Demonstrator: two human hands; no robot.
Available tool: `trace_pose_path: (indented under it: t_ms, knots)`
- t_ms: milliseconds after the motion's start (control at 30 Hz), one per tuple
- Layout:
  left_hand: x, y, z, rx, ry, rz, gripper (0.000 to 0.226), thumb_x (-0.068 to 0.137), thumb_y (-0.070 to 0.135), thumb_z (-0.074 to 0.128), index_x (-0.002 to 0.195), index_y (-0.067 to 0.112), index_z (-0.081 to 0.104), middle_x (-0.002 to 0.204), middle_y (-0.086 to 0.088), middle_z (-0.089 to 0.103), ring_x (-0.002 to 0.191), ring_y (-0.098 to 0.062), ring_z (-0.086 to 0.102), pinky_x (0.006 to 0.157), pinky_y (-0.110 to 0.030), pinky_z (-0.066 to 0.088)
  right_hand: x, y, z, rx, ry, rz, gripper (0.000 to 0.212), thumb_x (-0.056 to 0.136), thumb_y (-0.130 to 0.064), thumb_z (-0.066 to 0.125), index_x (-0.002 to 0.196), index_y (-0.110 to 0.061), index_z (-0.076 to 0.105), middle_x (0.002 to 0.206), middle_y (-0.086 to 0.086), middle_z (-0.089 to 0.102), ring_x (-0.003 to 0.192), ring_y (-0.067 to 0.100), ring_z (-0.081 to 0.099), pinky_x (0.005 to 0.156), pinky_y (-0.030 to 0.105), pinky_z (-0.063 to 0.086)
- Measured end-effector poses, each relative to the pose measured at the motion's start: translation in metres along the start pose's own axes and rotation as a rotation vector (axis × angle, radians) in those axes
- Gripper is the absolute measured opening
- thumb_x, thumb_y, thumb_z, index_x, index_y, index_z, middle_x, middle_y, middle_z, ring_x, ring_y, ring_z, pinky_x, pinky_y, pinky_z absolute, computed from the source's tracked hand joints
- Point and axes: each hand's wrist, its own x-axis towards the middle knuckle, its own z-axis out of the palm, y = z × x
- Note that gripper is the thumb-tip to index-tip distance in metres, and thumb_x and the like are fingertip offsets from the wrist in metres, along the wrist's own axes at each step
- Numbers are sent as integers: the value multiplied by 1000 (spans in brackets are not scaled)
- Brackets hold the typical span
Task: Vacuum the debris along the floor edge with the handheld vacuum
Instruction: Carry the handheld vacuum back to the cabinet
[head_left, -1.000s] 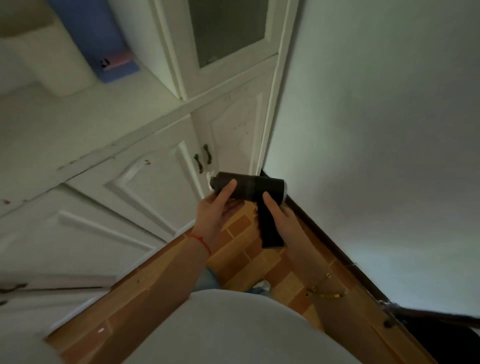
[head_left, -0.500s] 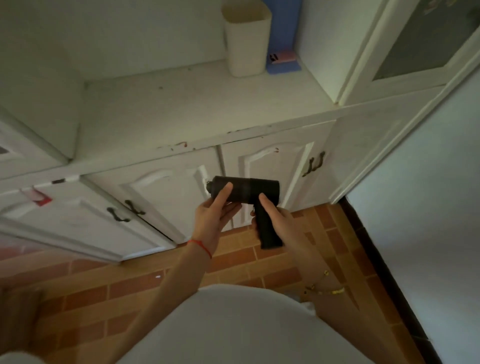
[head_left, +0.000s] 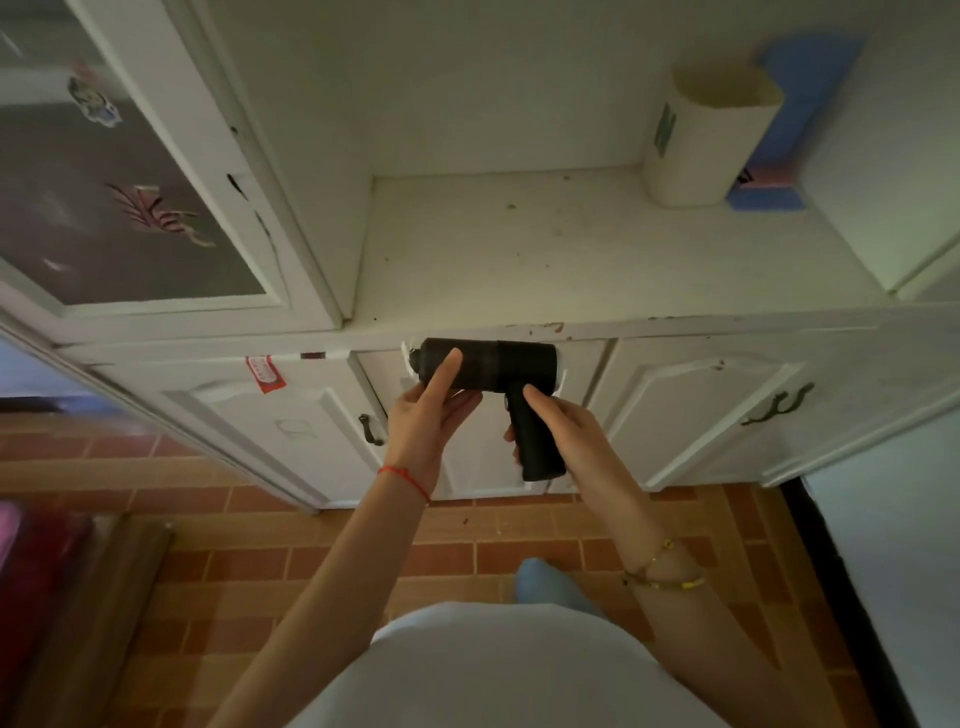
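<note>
Handheld vacuum (head_left: 488, 364) unchanged in both hands, view swung left

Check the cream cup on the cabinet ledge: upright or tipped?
Upright. The cup stands on its base on the ledge, open mouth up, beside a blue box.

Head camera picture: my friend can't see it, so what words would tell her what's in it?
Two hands hold a black handheld vacuum before white cabinets: the right hand on its grip, the left hand on its barrel. Below lies a brick-patterned floor.
</note>
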Motion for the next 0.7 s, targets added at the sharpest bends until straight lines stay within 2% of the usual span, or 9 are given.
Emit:
trace_pose_path:
  t_ms: [133,300,433,600,700]
  knots:
    - [35,26,9,-19,-2,18,34,88,34,71,110,9,63,109,-11,74,102,-20,73,96,-33,56,36,-29,5,-94,6,-60,42,94,-45,53,105,-7,67,86,9,74,71,18,69,68,25,56]
    - [90,64,26,-23,-50,39,47,88,35,72,122,5,60,114,-14,73,103,-21,72,94,-32,57,91,-70,7,-140,0,-142,40,95,-46,52,98,-9,69,84,9,74,70,17,69,72,29,57]
    - [142,100,40,-38,-82,60,42,92,30,69,123,4,58,117,-16,71,105,-25,71,97,-36,56,149,-107,12,-134,6,-162,43,95,-46,53,98,-6,69,84,9,74,69,17,69,69,28,57]
    - [203,128,44,28,1,80,42,98,26,60,130,0,56,118,-16,68,97,-23,71,92,-34,57,220,-140,23,-171,6,-156,44,96,-45,52,99,-5,69,82,8,74,69,16,70,64,22,54]
    - [234,136,43,85,78,96,40,100,22,57,130,-4,54,117,-17,65,88,-21,68,82,-28,58,260,-151,31,-201,11,-133,43,96,-44,52,97,-5,68,80,7,73,66,14,69,59,17,53]
